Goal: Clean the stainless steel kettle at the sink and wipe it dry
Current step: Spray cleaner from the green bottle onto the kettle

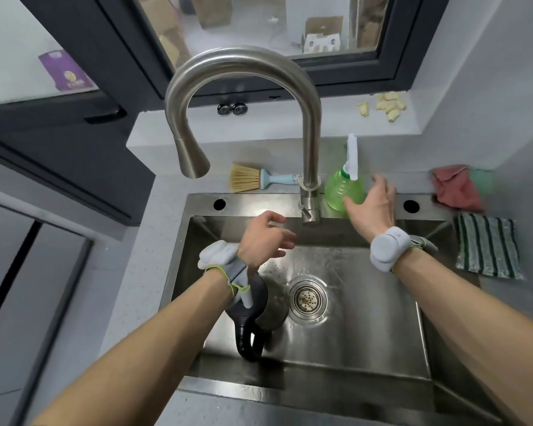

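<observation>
At the left of the steel sink basin [366, 339], the stainless steel kettle with a black lid and black loop handle [253, 318] sits on the basin floor, its handle pointing toward the near wall and its upper part hidden under the left wrist. The left hand [263, 238] hangs above it with a wide, empty grip, fingers loosely curled and pointing toward the tap, touching nothing. Behind it on the bench [154, 210] lies a straw-bristled brush with a pale blue handle [253, 181], just left of the tall brushed-steel gooseneck tap [310, 142] whose spout arches over to the left. The round metal drain strainer [307, 299] lies in the wet basin floor, just right of the kettle. Right of the tap stands a green ribbed plastic bottle with a white nozzle [342, 189]; the right hand [373, 204] is spread wide at its right side, the thumb at the bottle's lower edge, the grip not closed around it. Farther right lie a crumpled red cloth [456, 189] and a green-and-white striped cloth [486, 245].
</observation>
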The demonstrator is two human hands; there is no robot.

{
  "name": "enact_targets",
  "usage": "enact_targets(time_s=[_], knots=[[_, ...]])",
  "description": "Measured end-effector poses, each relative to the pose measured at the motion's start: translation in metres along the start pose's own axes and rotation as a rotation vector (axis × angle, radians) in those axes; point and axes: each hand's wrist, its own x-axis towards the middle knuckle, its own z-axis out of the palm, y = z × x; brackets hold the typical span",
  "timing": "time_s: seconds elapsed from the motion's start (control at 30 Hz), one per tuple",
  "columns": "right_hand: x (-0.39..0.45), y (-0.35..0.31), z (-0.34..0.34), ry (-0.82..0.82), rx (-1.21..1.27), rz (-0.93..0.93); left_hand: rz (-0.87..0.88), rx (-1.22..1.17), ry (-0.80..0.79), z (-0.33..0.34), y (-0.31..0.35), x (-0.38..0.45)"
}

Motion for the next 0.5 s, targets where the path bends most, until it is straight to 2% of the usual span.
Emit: enact_targets(time_s=[0.13, 0.33, 0.4, 0.47, 0.5], knots=[[-0.037, 0.016, -0.004, -0.013, -0.029, 0.059, 0.018, 0.018, -0.019, 0.004, -0.009, -0.012], [-0.109, 0.026, -0.001, -0.154, -0.215, -0.006, 0.042, 0.055, -0.069, 0.0, -0.036, -0.038], [-0.139, 0.026, 0.0, -0.32, -0.339, -0.04, 0.059, 0.056, -0.088, -0.006, -0.05, -0.052], [-0.166, 0.026, 0.002, -0.608, -0.436, -0.04, 0.08, 0.066, -0.101, -0.009, -0.062, -0.065], [-0.18, 0.026, 0.005, -0.656, -0.448, -0.041, 0.089, 0.073, -0.11, -0.011, -0.068, -0.072]])
